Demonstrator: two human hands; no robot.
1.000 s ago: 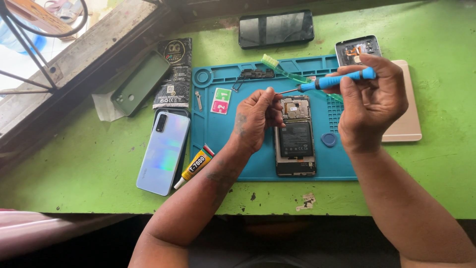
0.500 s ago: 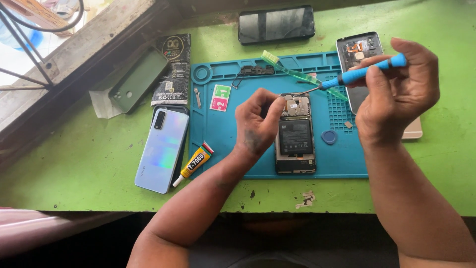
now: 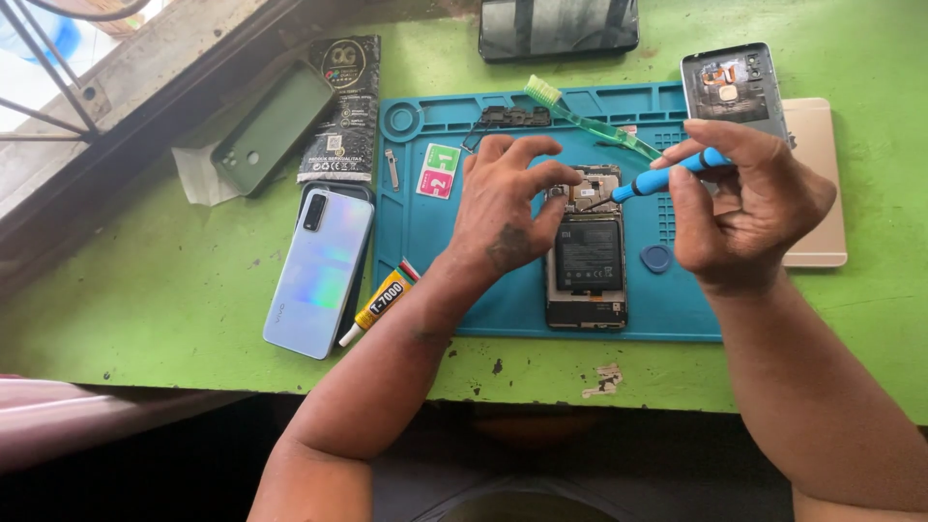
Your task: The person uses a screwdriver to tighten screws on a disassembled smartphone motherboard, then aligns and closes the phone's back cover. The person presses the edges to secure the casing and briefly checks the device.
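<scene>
An opened phone [image 3: 586,253] with its black battery showing lies on a blue repair mat [image 3: 430,242]. My right hand [image 3: 749,208] grips a blue screwdriver [image 3: 667,176], whose tip points at the phone's upper end. My left hand [image 3: 507,203] rests beside the phone's top left, with its fingertips pinched together close to the board. Whether something tiny sits between those fingers is unclear.
A green toothbrush [image 3: 580,116] and a small black part [image 3: 512,117] lie at the mat's top. Left of the mat are a glue tube [image 3: 379,302], an iridescent phone [image 3: 321,269], a dark green case [image 3: 273,128] and a black packet [image 3: 340,106]. A back cover [image 3: 731,89], a gold phone [image 3: 817,193] and a dark phone [image 3: 559,27] lie to the right and at the back.
My right hand has lowered the screwdriver so its tip nears the phone's top. My left hand stayed beside the phone, fingers still pinched.
</scene>
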